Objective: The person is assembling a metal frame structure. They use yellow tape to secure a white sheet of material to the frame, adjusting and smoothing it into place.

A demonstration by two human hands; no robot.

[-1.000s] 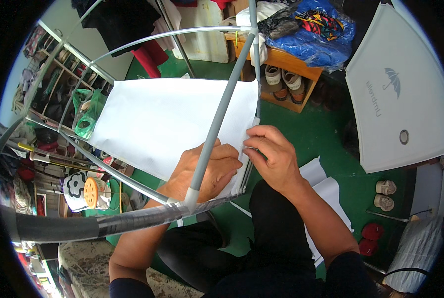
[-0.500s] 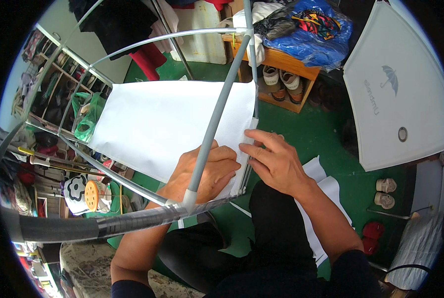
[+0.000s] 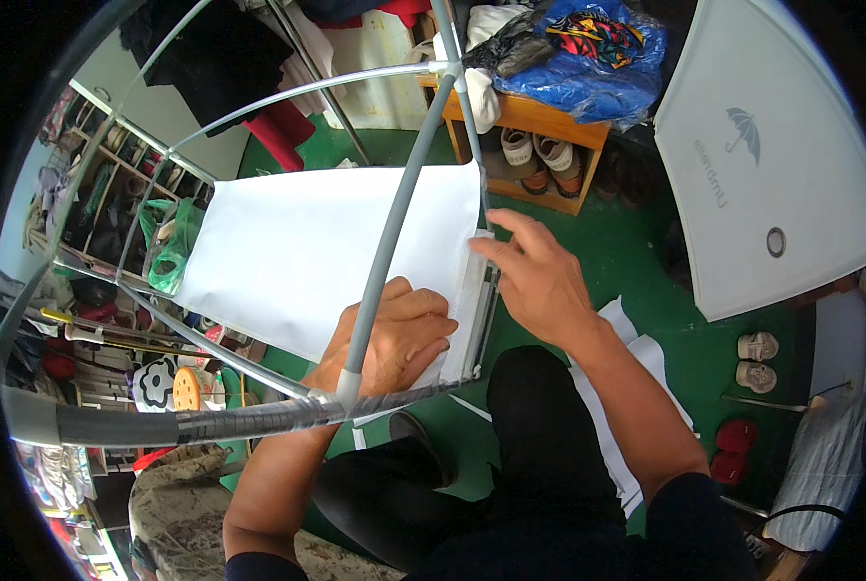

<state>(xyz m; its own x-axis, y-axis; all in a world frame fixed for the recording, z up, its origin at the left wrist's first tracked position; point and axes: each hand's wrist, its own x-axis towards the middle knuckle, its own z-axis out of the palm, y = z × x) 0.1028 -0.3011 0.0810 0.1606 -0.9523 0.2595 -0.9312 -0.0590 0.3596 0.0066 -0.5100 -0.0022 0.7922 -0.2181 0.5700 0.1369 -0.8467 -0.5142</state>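
Observation:
A large white sheet lies spread out before me, with a folded, layered strip along its right edge. My left hand rests on the sheet near that strip, fingers curled and pressed down on it. At the strip's far end is my right hand, its thumb and index finger apart close to the edge. Whether its fingertips touch the strip is hard to tell. A grey tube of a frame crosses over the sheet and partly covers my left hand. Thin rods run beside the strip.
A black-taped frame bar passes over my left forearm. White pieces lie on the green floor by my right leg. A wooden shoe bench carries a blue plastic bag. A white panel with an umbrella picture stands right.
My right hand has moved farther away along the strip and off its middle. My left hand has shifted slightly left. The view has turned a little.

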